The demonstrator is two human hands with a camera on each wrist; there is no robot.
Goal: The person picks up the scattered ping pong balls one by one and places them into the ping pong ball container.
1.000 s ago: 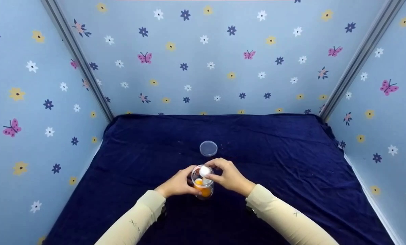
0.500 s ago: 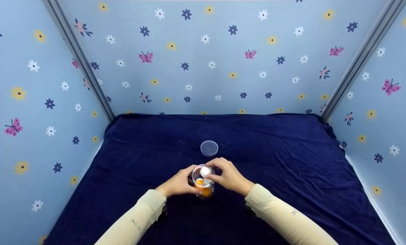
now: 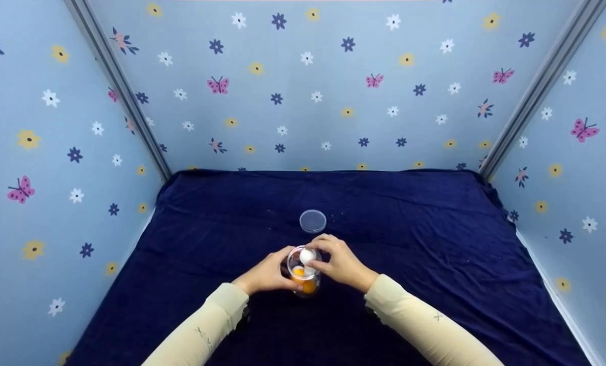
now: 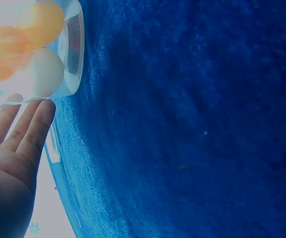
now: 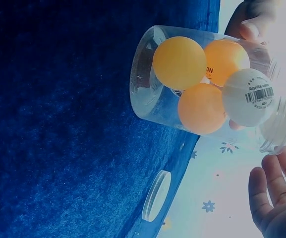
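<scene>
A clear plastic jar (image 5: 142, 94) stands upright on the dark blue cloth, its mouth uncovered. My left hand (image 3: 266, 274) grips its side, thumb toward me and fingers round the far side. In the right wrist view the jar holds several table tennis balls, among them an orange one (image 5: 179, 63) and a white one (image 5: 248, 97) with printed marks. My right hand (image 3: 346, 264) pinches another white table tennis ball (image 3: 307, 255) at the jar's mouth, between thumb and fingers. Whether that ball touches the rim or the balls below, I cannot tell.
A round clear lid (image 3: 313, 221) lies on the cloth (image 3: 409, 218) just beyond the jar. Blue flowered walls (image 3: 328, 71) rise behind and at both sides, with grey metal strips (image 3: 125, 96) at the corners.
</scene>
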